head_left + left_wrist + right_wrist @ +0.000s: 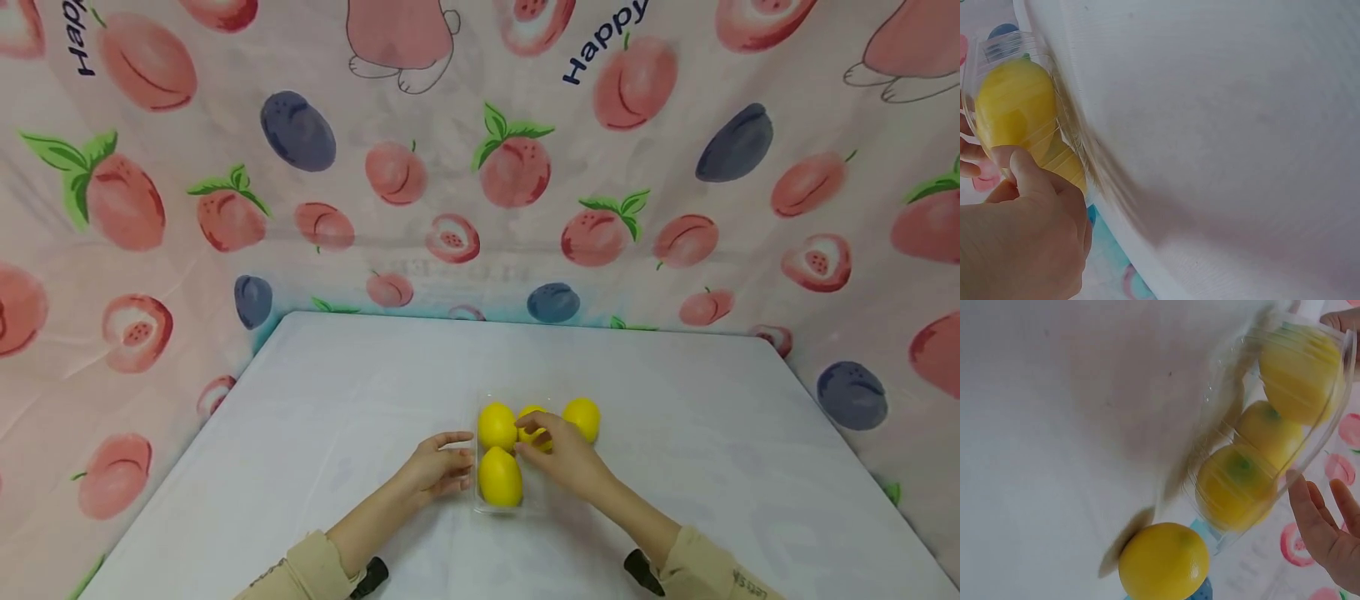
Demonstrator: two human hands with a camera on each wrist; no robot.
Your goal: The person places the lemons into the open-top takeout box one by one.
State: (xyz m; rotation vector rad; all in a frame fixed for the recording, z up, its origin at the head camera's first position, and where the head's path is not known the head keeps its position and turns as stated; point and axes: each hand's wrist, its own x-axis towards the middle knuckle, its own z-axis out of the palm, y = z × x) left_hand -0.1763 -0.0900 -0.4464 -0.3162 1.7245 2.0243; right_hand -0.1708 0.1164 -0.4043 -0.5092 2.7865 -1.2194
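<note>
A clear plastic box on the table holds three yellow lemons: a front left lemon, a back left lemon and a third lemon beside the back left one. A loose lemon lies outside, just right of the box. My left hand is at the box's left wall, fingers extended along it; in the left wrist view the thumb lies close to the plastic. Over the box's right side hovers my right hand, its fingers spread and loosely bent, partly hiding the third lemon.
A white-covered table carries the box. Behind and beside it hangs a pink cloth printed with peaches. Dark wrist-worn devices show below both forearms.
</note>
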